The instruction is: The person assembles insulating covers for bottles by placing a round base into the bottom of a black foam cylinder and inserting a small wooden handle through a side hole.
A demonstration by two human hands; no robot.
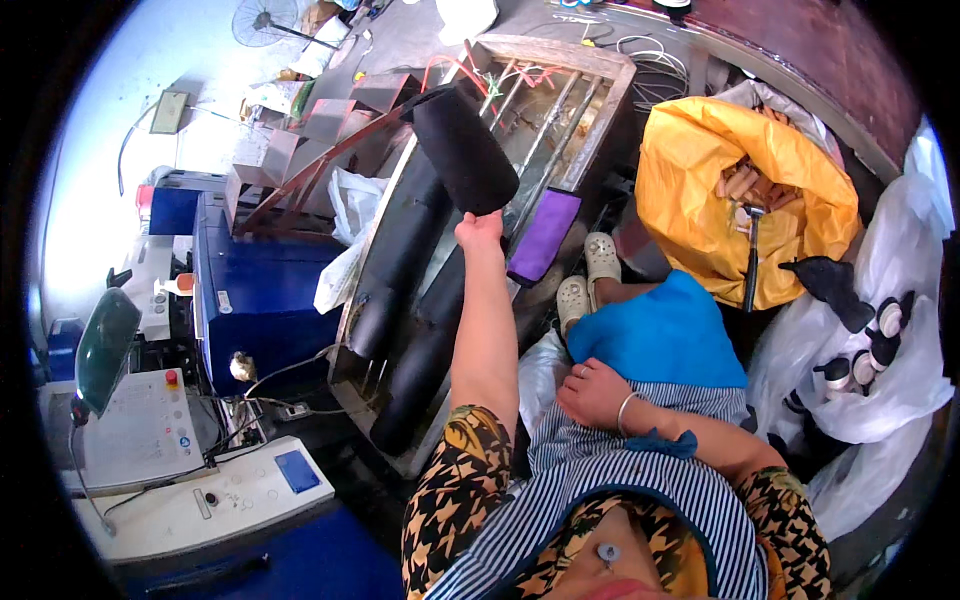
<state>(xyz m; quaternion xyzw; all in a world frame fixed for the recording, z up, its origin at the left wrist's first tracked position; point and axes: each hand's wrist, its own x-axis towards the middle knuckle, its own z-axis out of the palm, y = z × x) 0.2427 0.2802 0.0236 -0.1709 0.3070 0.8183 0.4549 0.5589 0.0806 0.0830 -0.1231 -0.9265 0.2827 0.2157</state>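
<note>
My left hand (480, 231) reaches forward, closed on the near lower end of a thick black cylindrical roll (464, 150). The roll is held tilted above a wooden-framed rack (617, 68) with metal bars. More long black rolls (400, 262) lie inside the rack, partly covered by my forearm. A purple piece of cloth (547, 236) lies at its right side, close to my left hand. My right hand (595, 393) rests on my lap, at the edge of a blue cloth (650, 335) over a striped apron. Its fingers are curled under, and its palm is hidden.
A yellow sack (680, 170) at right contains several tan rolls and a black-handled tool (752, 260). Clear plastic bags (860, 430) with black-and-white items stand beside it. At left are a blue machine (260, 290) and a control panel (235, 500). Cables (660, 70) lie behind the rack.
</note>
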